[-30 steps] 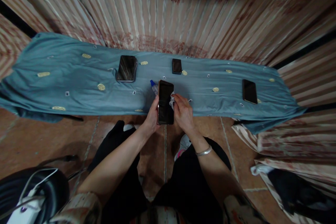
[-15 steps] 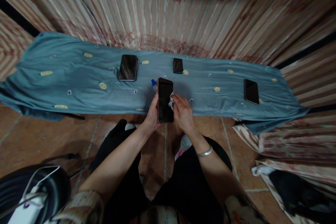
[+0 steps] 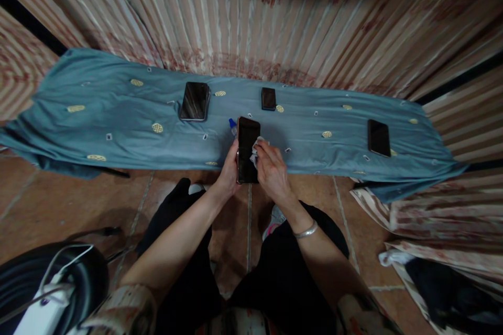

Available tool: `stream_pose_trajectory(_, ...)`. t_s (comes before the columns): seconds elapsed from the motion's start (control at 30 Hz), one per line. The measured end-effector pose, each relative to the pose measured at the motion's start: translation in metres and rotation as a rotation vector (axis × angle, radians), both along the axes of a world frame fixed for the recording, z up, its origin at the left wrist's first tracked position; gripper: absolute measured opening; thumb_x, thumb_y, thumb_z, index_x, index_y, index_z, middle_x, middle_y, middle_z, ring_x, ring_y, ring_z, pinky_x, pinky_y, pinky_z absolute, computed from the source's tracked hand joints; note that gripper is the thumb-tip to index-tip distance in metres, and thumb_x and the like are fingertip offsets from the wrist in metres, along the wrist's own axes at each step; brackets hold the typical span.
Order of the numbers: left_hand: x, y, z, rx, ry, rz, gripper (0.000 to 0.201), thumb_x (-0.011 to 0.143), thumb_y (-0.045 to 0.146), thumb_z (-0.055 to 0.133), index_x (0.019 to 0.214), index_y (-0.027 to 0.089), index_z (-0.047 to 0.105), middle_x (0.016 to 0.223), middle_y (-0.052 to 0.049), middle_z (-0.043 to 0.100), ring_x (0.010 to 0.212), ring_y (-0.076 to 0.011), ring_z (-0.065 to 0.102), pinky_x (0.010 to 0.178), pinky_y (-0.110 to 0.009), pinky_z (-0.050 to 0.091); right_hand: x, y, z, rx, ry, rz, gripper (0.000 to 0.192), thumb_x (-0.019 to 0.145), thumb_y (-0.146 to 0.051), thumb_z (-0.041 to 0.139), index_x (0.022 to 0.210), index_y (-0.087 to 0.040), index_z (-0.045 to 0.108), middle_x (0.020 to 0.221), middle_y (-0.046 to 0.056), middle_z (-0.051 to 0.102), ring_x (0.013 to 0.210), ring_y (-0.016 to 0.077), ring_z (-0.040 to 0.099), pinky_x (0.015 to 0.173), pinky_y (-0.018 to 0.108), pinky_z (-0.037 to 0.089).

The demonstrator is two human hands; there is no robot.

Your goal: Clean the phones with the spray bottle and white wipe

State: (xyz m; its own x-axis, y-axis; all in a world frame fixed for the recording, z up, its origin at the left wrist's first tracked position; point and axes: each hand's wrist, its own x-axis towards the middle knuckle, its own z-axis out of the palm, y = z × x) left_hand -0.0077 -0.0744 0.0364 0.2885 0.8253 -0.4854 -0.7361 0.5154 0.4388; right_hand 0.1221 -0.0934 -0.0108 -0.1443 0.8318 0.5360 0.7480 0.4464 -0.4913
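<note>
Holding a dark phone (image 3: 248, 149) by its left edge, the left hand (image 3: 228, 170) keeps it up in the air, just over the near edge of the blue cloth (image 3: 118, 125). The fingers are wrapped around the side of the phone, so this hand is closed on it. The screen is black and faces up at the camera.

On the other side, the right hand (image 3: 270, 170) is curled around a small white wipe (image 3: 257, 145). It presses the wipe on the right part of the screen, near the top. A silver bracelet (image 3: 305, 230) sits on the right wrist.

Right behind the phone, a little bottle with a blue cap (image 3: 233, 125) peeks out. It stands on the cloth, and most of it is hidden.

Three more phones lie flat on the cloth with their dark screens up. A big one (image 3: 194, 101) is to the left, a small one (image 3: 269, 98) is near the back in the middle, and another one (image 3: 379, 137) is far off to the right.

Striped curtains (image 3: 251, 15) hang behind the cloth. Below the arms are dark trousers and a brown tiled floor (image 3: 58, 204)
</note>
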Motion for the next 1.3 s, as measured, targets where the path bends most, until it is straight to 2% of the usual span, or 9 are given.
stream_pose_trajectory(0.3, 0.006, -0.010, -0.007, 0.038, 0.016, -0.014, 0.042, 0.100, 0.045, 0.062, 0.129, 0.017, 0.074, 0.104, -0.006, 0.084, 0.099, -0.0232, 0.079, 0.096, -0.034, 0.059, 0.009, 0.006, 0.003, -0.015, 0.017, -0.035, 0.045, 0.106, -0.018, 0.039, 0.139, -0.020, 0.069, 0.146, 0.015, 0.068, 0.134, 0.0286, 0.064, 0.117, 0.054, 0.052)
stream_pose_trajectory(0.43, 0.007, -0.010, -0.004, 0.034, 0.011, -0.010, 0.042, 0.101, 0.044, 0.061, 0.131, 0.017, 0.073, 0.105, -0.006, 0.084, 0.099, -0.0242, 0.080, 0.096, -0.035, 0.060, 0.009, 0.007, 0.001, -0.004, 0.026, -0.037, 0.045, 0.106, -0.018, 0.038, 0.139, -0.021, 0.068, 0.146, 0.015, 0.068, 0.133, 0.0284, 0.064, 0.116, 0.054, 0.052)
stream_pose_trajectory(0.57, 0.007, -0.010, -0.001, -0.001, 0.008, -0.014, 0.042, 0.107, 0.042, 0.050, 0.129, 0.016, 0.074, 0.102, -0.006, 0.084, 0.099, -0.0224, 0.080, 0.097, -0.033, 0.060, 0.009, 0.008, 0.000, 0.003, 0.021, -0.036, 0.044, 0.107, -0.019, 0.038, 0.138, -0.020, 0.069, 0.145, 0.015, 0.069, 0.133, 0.0286, 0.064, 0.116, 0.054, 0.052)
stream_pose_trajectory(0.73, 0.009, -0.018, -0.006, -0.030, 0.044, -0.062, 0.038, 0.105, 0.043, 0.055, 0.117, 0.016, 0.079, 0.093, -0.005, 0.083, 0.093, -0.0216, 0.080, 0.093, -0.032, 0.060, 0.016, 0.013, -0.002, 0.020, 0.024, -0.087, 0.043, 0.106, -0.020, 0.040, 0.136, -0.019, 0.070, 0.144, 0.015, 0.070, 0.131, 0.0297, 0.065, 0.116, 0.055, 0.052)
stream_pose_trajectory(0.93, 0.014, -0.025, -0.009, -0.049, 0.032, -0.065, 0.040, 0.110, 0.035, 0.046, 0.105, 0.016, 0.081, 0.079, -0.001, 0.081, 0.084, -0.0174, 0.079, 0.089, -0.026, 0.059, 0.016, 0.015, -0.001, 0.028, 0.031, -0.097, 0.043, 0.107, -0.022, 0.039, 0.136, -0.019, 0.070, 0.144, 0.016, 0.070, 0.132, 0.0299, 0.064, 0.118, 0.055, 0.051)
stream_pose_trajectory(1.03, 0.018, -0.028, -0.008, -0.092, 0.045, -0.078, 0.041, 0.110, 0.036, 0.046, 0.112, 0.015, 0.081, 0.085, -0.004, 0.083, 0.096, -0.0206, 0.079, 0.098, -0.030, 0.058, 0.011, 0.013, 0.001, 0.060, 0.018, -0.075, 0.043, 0.107, -0.021, 0.039, 0.137, -0.019, 0.070, 0.143, 0.015, 0.070, 0.132, 0.0287, 0.064, 0.117, 0.053, 0.052)
stream_pose_trajectory(1.13, 0.021, -0.030, -0.008, -0.108, 0.039, -0.079, 0.042, 0.111, 0.034, 0.044, 0.127, 0.014, 0.078, 0.102, -0.007, 0.085, 0.110, -0.0233, 0.078, 0.107, -0.033, 0.055, 0.008, 0.012, 0.002, 0.060, 0.005, -0.046, 0.043, 0.107, -0.021, 0.040, 0.139, -0.019, 0.069, 0.144, 0.015, 0.070, 0.133, 0.0281, 0.064, 0.117, 0.052, 0.051)
stream_pose_trajectory(1.23, 0.021, -0.029, -0.009, -0.101, 0.018, -0.071, 0.043, 0.109, 0.035, 0.047, 0.136, 0.014, 0.074, 0.112, -0.009, 0.084, 0.114, -0.0254, 0.077, 0.111, -0.036, 0.053, 0.009, 0.013, 0.002, 0.053, -0.001, -0.044, 0.044, 0.107, -0.020, 0.040, 0.140, -0.018, 0.068, 0.145, 0.016, 0.069, 0.134, 0.0285, 0.064, 0.117, 0.051, 0.051)
stream_pose_trajectory(1.3, 0.019, -0.027, -0.009, -0.105, 0.013, -0.080, 0.043, 0.109, 0.037, 0.049, 0.135, 0.014, 0.074, 0.110, -0.009, 0.084, 0.113, -0.0260, 0.077, 0.110, -0.036, 0.053, 0.011, 0.014, 0.002, 0.054, -0.001, -0.056, 0.044, 0.107, -0.020, 0.039, 0.139, -0.017, 0.069, 0.144, 0.017, 0.069, 0.134, 0.0295, 0.064, 0.116, 0.053, 0.052)
